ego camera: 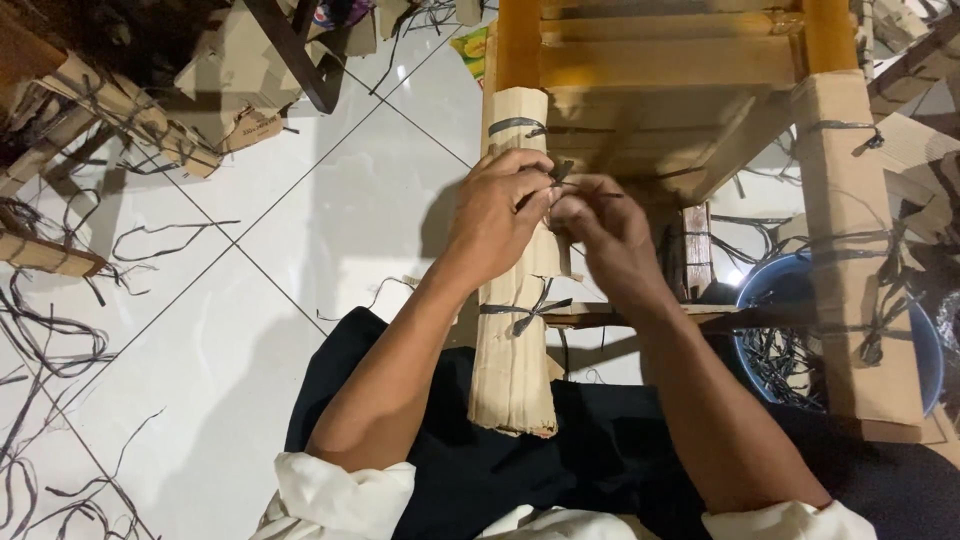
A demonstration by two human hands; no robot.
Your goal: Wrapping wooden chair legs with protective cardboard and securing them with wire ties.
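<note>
Strap (560,172) pinched by left hand (500,215) and right hand (605,230) (one cardboard-wrapped leg (515,340), three ties).

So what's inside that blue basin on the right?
The blue basin holds a tangle of dark string strips. Only its left part shows; the cardboard-wrapped leg in front covers the middle, so what lies deeper inside cannot be seen.
</note>
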